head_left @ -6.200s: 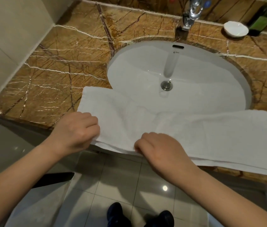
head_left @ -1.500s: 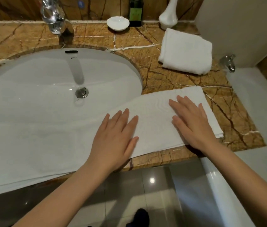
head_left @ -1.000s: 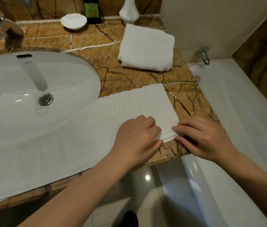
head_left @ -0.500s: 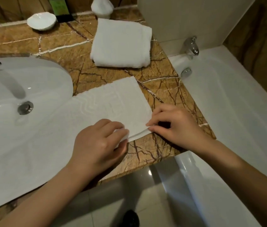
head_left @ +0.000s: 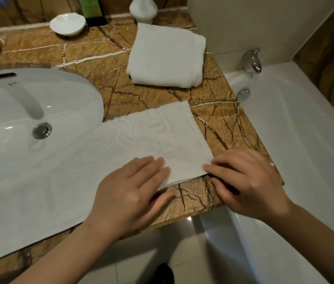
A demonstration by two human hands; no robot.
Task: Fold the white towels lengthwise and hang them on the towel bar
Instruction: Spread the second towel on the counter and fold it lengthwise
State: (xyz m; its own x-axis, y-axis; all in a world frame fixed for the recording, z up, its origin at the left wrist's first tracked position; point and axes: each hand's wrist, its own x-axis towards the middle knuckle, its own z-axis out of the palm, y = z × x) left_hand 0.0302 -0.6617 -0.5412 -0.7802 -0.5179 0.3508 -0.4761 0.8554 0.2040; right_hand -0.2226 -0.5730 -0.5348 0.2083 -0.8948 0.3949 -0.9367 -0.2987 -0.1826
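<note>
Progress: the towel [head_left: 141, 140] lies as a long narrow strip, and layered near edges suggest the lengthwise fold is made. Hanging is left to do, and no bar is in view.
Towel place: flat from 9 o'clock across the sink [head_left: 18, 103] front to the counter [head_left: 223, 124] at centre.
Second towel [head_left: 166, 56]: a thick square bundle at 12 o'clock, not yet opened out.
Left hand [head_left: 129, 193]: fingers fairly straight, pressing the towel's near edge at 6 o'clock.
Right hand [head_left: 250, 185]: curled fingers pinching the near right corner at 4 o'clock.
Textures: thin white cloth with a faint woven wave pattern; glossy brown marble with dark and white veins; smooth white oval basin.
Also: a small white dish [head_left: 67, 23] at 11 o'clock and a white tub [head_left: 305, 160] at 3 o'clock.
</note>
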